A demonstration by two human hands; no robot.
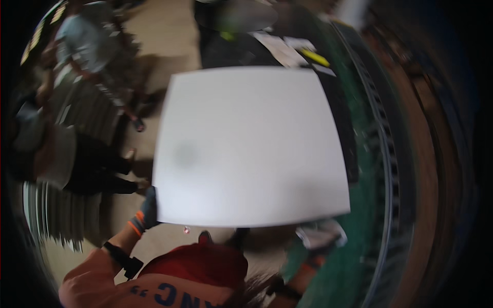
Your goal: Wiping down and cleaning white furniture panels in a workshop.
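A large white flat panel [246, 143] fills the middle of the view, its far part over a dark table. My left hand [149, 208], in a dark glove with an orange cuff, is closed on the panel's near left edge; its fingertips are hidden. Just beyond the near right corner, my right hand [317, 251] is blurred and largely covered by a crumpled whitish cloth [322, 234] that it holds. This cloth lies close to the panel's near edge; whether they touch I cannot tell.
Papers [281, 49] and a yellow tool-like object [314, 57] lie on the dark table [231, 54]. Green surface [359, 246] and a metal rail [386, 169] run along the right. On the left, two people [90, 43] are beside stacked panels [51, 210].
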